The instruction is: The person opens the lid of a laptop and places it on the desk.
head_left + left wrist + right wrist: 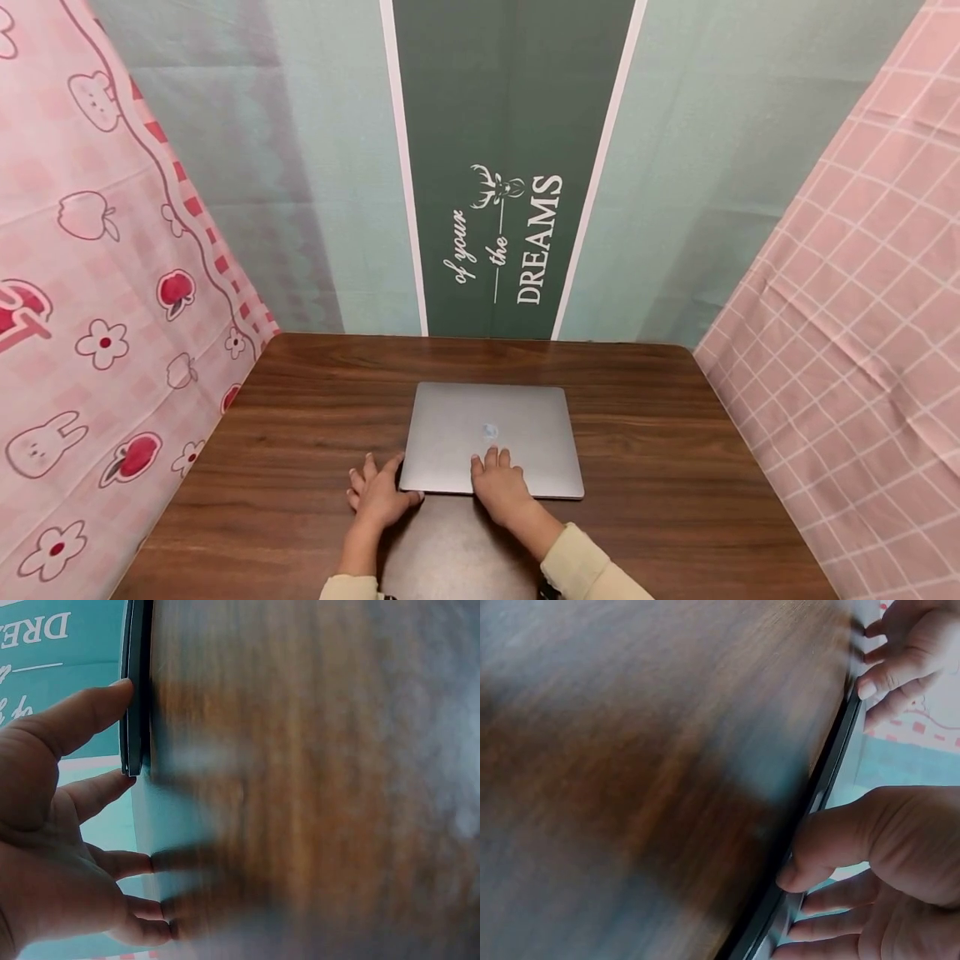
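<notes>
The spread left hand best steadies the laptop corner; the right hand (fingers extended, neither gripping) needs gentle thumb pressure.

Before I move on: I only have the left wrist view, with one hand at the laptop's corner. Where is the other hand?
Observer: The head view shows the right hand at the laptop's near edge, fingers on the lid.
Operator: Got it. I see only the edge from here. Is there any mark on that lid, past those fingers?
Observer: Yes, a pale logo near the lid's middle, just beyond the fingertips.
</notes>
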`<state>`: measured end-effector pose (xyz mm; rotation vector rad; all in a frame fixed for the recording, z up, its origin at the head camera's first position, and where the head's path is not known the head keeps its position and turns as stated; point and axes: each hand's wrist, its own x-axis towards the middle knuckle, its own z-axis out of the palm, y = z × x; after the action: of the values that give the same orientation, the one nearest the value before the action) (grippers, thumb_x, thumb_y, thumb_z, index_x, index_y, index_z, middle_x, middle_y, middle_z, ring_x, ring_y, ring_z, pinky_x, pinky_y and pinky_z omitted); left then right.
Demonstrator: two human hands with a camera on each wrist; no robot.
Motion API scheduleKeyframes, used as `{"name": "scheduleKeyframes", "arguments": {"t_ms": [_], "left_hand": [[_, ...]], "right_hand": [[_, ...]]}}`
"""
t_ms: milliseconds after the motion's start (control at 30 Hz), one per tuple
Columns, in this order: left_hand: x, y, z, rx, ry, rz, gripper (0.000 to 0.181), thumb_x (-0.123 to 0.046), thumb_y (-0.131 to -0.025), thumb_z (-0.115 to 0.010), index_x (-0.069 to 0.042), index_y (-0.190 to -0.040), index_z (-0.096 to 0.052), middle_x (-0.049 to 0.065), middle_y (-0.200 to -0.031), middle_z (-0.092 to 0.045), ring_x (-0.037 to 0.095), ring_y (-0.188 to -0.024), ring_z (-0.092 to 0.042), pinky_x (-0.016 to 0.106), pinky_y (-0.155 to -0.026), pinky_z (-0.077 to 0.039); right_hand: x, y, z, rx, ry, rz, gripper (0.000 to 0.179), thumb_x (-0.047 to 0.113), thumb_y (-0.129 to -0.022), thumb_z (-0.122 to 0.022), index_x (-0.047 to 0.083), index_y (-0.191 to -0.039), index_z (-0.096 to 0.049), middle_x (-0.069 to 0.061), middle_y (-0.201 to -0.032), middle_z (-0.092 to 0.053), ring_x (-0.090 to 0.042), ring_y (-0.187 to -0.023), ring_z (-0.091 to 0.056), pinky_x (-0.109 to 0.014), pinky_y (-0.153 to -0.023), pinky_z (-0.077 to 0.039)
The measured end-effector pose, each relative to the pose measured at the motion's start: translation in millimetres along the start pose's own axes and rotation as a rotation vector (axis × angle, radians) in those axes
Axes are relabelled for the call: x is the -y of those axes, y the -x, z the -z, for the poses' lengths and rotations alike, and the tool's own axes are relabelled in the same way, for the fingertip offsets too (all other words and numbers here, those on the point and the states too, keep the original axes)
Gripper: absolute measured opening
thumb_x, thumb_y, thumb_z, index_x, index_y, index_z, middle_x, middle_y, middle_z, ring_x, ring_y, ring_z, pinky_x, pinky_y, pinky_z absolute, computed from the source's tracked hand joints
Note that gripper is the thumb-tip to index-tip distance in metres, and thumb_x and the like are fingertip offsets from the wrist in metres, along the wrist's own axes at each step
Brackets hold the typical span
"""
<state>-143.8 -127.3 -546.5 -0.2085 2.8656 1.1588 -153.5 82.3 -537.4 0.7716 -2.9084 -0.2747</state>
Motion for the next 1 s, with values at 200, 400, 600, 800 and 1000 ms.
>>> {"name": "scheduleKeyframes", "arguments": {"t_ms": [200,400,600,800,1000], "left_hand": [[0.1,-0.6,0.6,0.004,0.013,0.005,0.071,-0.018,-0.063,-0.081,-0.001,-0.126,-0.054,0.041,-0.138,-0.016,0.064,-0.122,-0.001,0.075,-0.088,-0.005],[2.1,-0.3,-0.3,0.002,0.016,0.009,0.07,-0.018,-0.063,-0.08,-0.001,-0.126,-0.055,0.041,-0.138,-0.016,0.064,-0.122,-0.001,0.074,-0.087,-0.006],[2.4,0.1,-0.8,-0.005,0.017,0.007,0.07,-0.018,-0.062,-0.08,-0.001,-0.125,-0.055,0.041,-0.137,-0.017,0.064,-0.121,-0.002,0.074,-0.086,-0.007],[1.4,-0.1,1.5,-0.001,0.028,0.005,0.069,-0.018,-0.063,-0.079,0.0,-0.126,-0.054,0.041,-0.138,-0.016,0.064,-0.122,-0.001,0.074,-0.086,-0.006],[0.9,-1.1,3.0,-0.001,0.02,0.005,0.07,-0.019,-0.063,-0.08,-0.001,-0.126,-0.054,0.04,-0.139,-0.016,0.063,-0.122,-0.001,0.073,-0.087,-0.006]], "right_hand": [[1.2,1.0,3.9,-0.002,0.124,0.033,0.055,0.017,-0.071,-0.079,0.006,-0.121,-0.06,-0.024,-0.112,-0.058,-0.038,-0.1,-0.056,-0.038,-0.052,-0.052],[3.3,5.5,2.4,-0.071,0.287,0.073,0.06,0.029,-0.068,-0.082,0.01,-0.121,-0.061,-0.019,-0.111,-0.06,-0.032,-0.098,-0.058,-0.034,-0.05,-0.051],[3.2,6.9,0.6,-0.089,0.298,0.078,0.059,0.03,-0.068,-0.081,0.01,-0.121,-0.061,-0.019,-0.111,-0.06,-0.032,-0.099,-0.058,-0.034,-0.051,-0.051],[-4.7,7.8,2.0,-0.229,0.354,0.155,0.057,0.034,-0.066,-0.082,0.01,-0.114,-0.065,-0.016,-0.104,-0.063,-0.027,-0.092,-0.06,-0.028,-0.044,-0.049],[-18.5,4.9,4.7,-0.34,0.329,0.246,0.056,0.032,-0.062,-0.079,0.006,-0.11,-0.065,-0.014,-0.096,-0.062,-0.026,-0.084,-0.058,-0.029,-0.039,-0.046]]}}
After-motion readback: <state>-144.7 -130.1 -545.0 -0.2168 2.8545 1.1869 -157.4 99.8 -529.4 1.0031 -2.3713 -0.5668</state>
